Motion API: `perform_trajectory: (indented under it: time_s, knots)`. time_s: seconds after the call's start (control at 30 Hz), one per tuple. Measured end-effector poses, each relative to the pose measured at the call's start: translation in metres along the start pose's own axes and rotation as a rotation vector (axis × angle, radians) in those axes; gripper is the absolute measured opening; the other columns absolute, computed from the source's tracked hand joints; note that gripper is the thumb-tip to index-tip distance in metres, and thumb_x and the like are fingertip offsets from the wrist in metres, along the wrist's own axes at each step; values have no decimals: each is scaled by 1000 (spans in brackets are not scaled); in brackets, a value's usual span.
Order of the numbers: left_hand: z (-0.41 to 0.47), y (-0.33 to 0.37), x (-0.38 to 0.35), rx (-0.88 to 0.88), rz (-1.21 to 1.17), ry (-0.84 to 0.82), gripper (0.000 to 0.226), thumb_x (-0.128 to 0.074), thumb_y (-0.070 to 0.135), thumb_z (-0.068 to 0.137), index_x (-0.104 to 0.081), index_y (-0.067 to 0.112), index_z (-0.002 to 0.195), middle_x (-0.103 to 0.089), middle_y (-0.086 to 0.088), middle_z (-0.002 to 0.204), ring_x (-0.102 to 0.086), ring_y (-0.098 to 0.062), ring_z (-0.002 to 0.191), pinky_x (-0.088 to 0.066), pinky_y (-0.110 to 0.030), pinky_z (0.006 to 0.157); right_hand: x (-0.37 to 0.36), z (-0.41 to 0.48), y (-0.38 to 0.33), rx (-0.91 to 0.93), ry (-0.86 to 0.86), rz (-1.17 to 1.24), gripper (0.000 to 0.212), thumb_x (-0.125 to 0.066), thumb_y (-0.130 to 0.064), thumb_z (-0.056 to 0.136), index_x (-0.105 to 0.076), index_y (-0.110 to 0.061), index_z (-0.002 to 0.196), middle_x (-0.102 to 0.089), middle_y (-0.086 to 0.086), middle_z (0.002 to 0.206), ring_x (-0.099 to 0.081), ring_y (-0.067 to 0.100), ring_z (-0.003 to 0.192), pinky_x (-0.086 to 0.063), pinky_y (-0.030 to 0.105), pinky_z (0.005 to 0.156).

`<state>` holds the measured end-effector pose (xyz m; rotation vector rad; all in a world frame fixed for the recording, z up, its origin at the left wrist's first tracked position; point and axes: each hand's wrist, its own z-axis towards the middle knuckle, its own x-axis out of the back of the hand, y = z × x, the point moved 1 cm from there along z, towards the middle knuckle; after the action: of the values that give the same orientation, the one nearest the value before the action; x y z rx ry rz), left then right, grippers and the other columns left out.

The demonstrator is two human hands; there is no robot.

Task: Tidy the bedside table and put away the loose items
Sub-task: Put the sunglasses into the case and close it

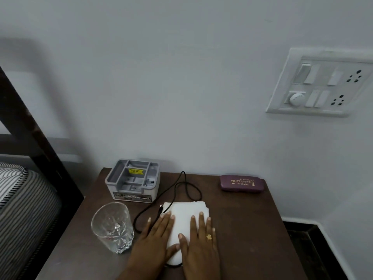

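We lay our left hand (155,237) and right hand (201,249) flat, side by side, on the folded white paper napkin (185,214), seemingly pressing its fold down.

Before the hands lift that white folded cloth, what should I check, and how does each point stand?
1. Both hands placed on it: ok. The left hand and right hand lie flat on the white folded cloth.
2. Cable clear of the cloth: not ok. The black cable runs under the left hand, and its end lies at the cloth's left edge.
3. Glass safe: ok. It stands upright, apart from the left hand but close to it.
4. Room in the grey organizer: ok. Its compartments look empty.
5. Spectacle case shut: ok.
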<state>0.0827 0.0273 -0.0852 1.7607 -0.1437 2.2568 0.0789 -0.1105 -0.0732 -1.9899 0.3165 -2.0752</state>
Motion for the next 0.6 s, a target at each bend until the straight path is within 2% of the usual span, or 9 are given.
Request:
perform_trajectory:
  time_s: [0.07, 0.2, 0.23, 0.3, 0.37, 0.4, 0.47, 0.53, 0.6]
  knots:
    - [-3, -5, 2, 21, -4, -5, 63, 0, 53, 94, -16, 21, 146, -41, 1, 148, 17, -4, 143, 2, -29, 115, -4, 0, -6, 1, 48, -4, 85, 4, -49, 95, -72, -12, 105, -63, 15, 124, -25, 30, 130, 5, 25, 114]
    - [-6, -10, 2, 33, 35, 10, 66, 0, 53, 95, 2, 17, 149, -68, -1, 120, 19, -5, 143, 7, -28, 116, -10, 1, -7, 47, 102, 4, 80, 4, -49, 95, -65, -15, 115, -52, 13, 138, 19, 16, 144, 11, 25, 114]
    - [-6, -9, 2, 27, 53, 52, 64, -5, 54, 95, -12, 17, 148, -72, -1, 112, 20, -5, 143, 8, -27, 116, -9, 0, -7, 51, 93, 2, 78, 4, -49, 95, -63, -17, 117, -49, 12, 140, 16, 18, 144, 12, 26, 114]
    - [-4, -3, 7, -21, 63, 170, 58, -39, 54, 84, -51, 15, 126, -71, 2, 111, 20, -4, 142, 6, -22, 115, -6, -2, -10, 39, 53, -8, 78, 4, -50, 95, -64, -18, 116, -63, 13, 125, -12, 31, 139, 11, 26, 115]
    - [-8, 0, 19, -22, 3, 192, 56, -77, 49, 56, -73, 14, 100, -68, 6, 113, 1, 5, 142, -17, -11, 109, 3, -2, -17, 10, 45, 6, 78, 3, -51, 95, -63, -16, 118, -66, 14, 119, -41, 37, 125, 1, 30, 116]
    - [-14, 2, 27, -13, -49, 225, 50, -84, 45, 52, -76, 15, 91, -71, 5, 107, -26, 10, 135, -37, -9, 96, 6, -2, -20, 6, 30, 49, 78, 0, -53, 94, -58, -12, 125, -58, 16, 130, -44, 37, 128, -7, 33, 117]
    - [-33, 5, 45, 55, -204, 255, 32, -57, 46, 83, -77, 21, 84, -76, 6, 92, -69, -2, 94, -53, -16, 66, 6, -4, -29, 33, 49, 201, 68, -18, -55, 94, -18, -10, 146, -14, 6, 156, -16, 22, 145, -1, 30, 118]
    - [-56, 5, 62, 258, -481, 322, 31, -43, 42, 86, -74, 35, 83, -75, 10, 84, -70, -4, 78, -52, -15, 66, 3, -12, -41, 49, -101, 432, 75, -40, -49, 92, 11, -28, 143, 9, -15, 153, 7, 6, 143, 9, 23, 115]
    - [-76, 0, 67, 539, -649, 475, 12, -62, 32, 73, -63, 43, 78, -67, 9, 72, -58, -2, 68, -44, -11, 63, 4, -21, -60, 91, -159, 577, 85, -52, -44, 88, 14, -38, 140, 6, -25, 145, 4, -1, 140, 0, 21, 115]
